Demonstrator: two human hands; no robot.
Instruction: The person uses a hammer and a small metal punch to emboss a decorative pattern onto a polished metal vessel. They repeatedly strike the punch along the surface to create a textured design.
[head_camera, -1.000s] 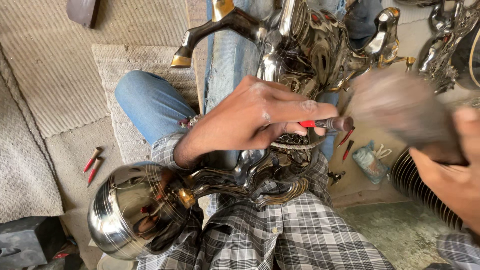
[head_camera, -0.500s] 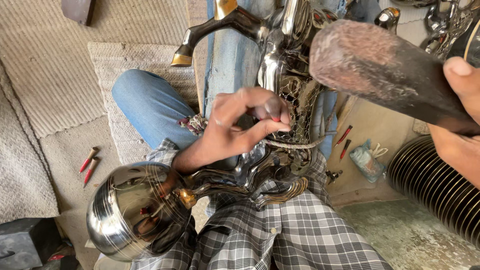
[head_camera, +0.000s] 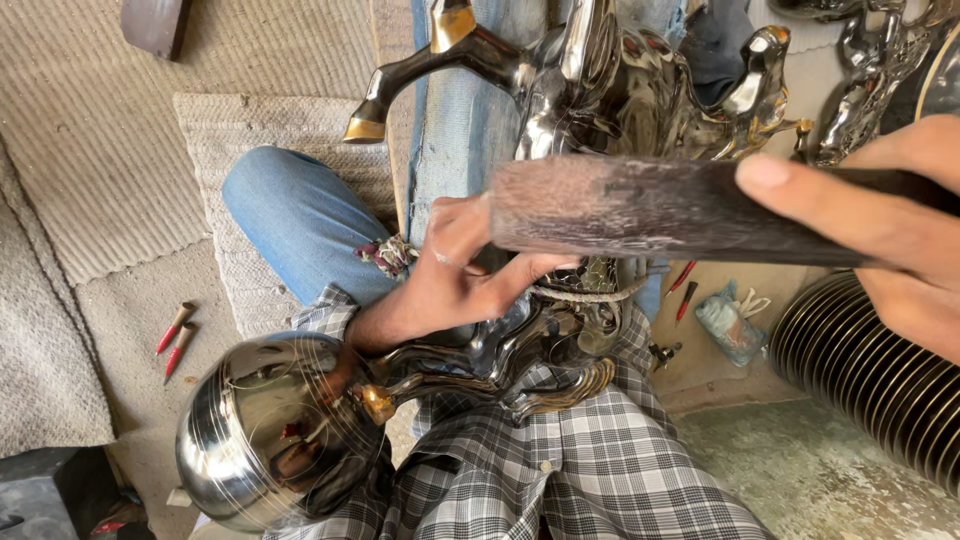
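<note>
right hand (head_camera: 900, 230) fingers wrapped around dark wooden mallet (head_camera: 640, 205), left hand (head_camera: 455, 280) fingers curled on shiny metal figure (head_camera: 520, 350)

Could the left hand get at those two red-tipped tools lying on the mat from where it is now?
Probably not right away. The left hand is busy gripping the shiny metal piece in the lap. The two red-tipped tools lie apart on the mat, beyond the bent knee; nothing covers them.

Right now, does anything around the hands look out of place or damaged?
Nothing looks damaged. The right hand holds a dark mallet over the metal figure that the left hand steadies. Two red-tipped tools lie loose on the mat, away from the work.
</note>
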